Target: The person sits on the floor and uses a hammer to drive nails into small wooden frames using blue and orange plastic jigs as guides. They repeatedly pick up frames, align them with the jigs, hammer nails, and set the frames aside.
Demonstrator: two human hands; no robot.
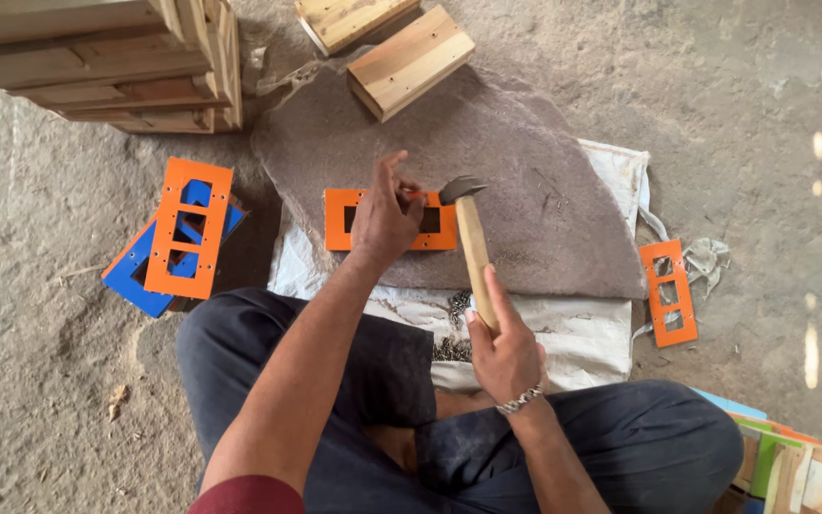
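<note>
Head view: left hand [384, 217] pinching something too small to tell over orange plate [390, 220] on grey felt mat [516, 190], right hand [503, 354] closed around wooden-handled hammer [469, 238], head raised beside plate.

- One white woven plastic sack [573, 333], laid flat on the ground as a sheet; it lies under the grey felt mat [497, 133] and shows past the mat's near edge as a broad pale band; a creased corner sticks out beyond the mat's right edge; its surface is plain, dusty and wrinkled, with any print too faint to tell
- Stacked pale wooden slatted crates [116, 67], well apart from the mat's far left corner; bare unpainted wood; whether they hold anything cannot be seen
</note>
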